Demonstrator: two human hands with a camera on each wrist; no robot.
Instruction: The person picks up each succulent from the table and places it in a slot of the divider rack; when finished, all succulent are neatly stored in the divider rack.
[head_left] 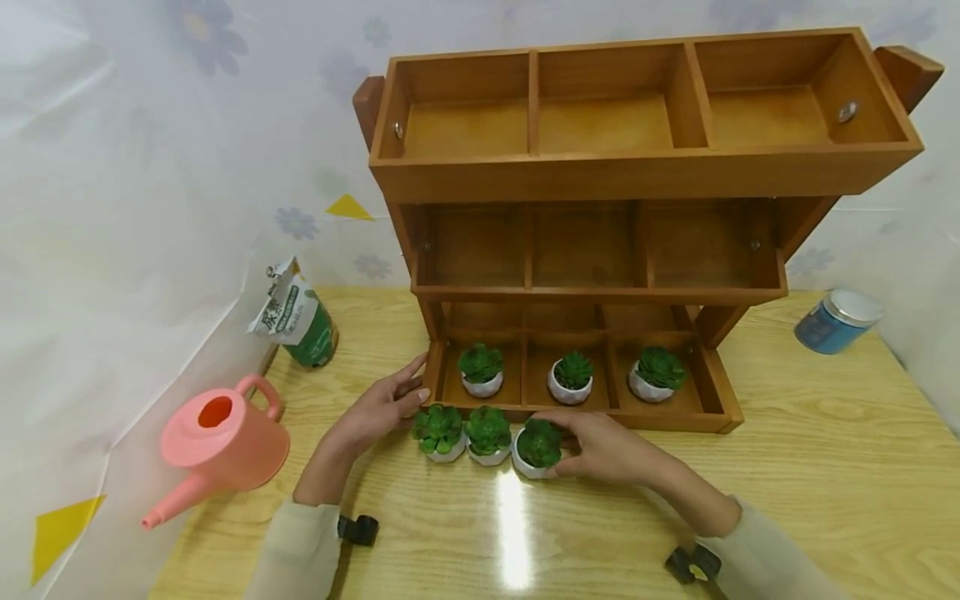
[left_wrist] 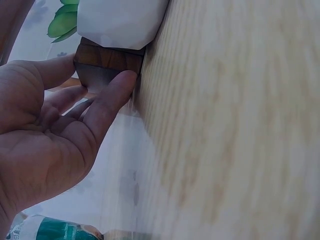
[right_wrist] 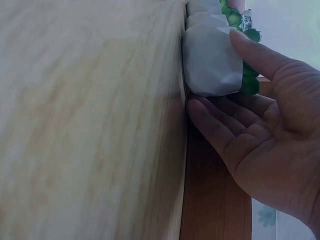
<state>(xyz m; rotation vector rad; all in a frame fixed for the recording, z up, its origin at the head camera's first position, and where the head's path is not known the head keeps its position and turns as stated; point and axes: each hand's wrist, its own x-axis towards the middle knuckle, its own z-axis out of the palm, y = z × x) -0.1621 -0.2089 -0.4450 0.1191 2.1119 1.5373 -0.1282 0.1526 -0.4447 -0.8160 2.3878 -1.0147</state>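
Note:
My right hand (head_left: 607,448) grips the rightmost potted succulent (head_left: 538,444) of a row of three, in front of a wooden tiered shelf (head_left: 645,177). In the right wrist view, the thumb lies over the rim of its white faceted pot (right_wrist: 212,60) and the fingers are at its lower side. The middle succulent (head_left: 488,433) and left succulent (head_left: 440,432) stand close beside it on the table. At the shelf's lower left corner, my left hand (head_left: 381,410) pinches the wood (left_wrist: 107,60) between thumb and fingers. A white pot (left_wrist: 120,22) is just past that corner.
Three more succulents, left (head_left: 481,367), middle (head_left: 571,379) and right (head_left: 656,374), sit in separate bottom-tier compartments. A pink watering can (head_left: 232,442) and a clipped green-white bag (head_left: 303,321) stand left on the table (head_left: 825,467). Rightward is a blue jar (head_left: 836,322).

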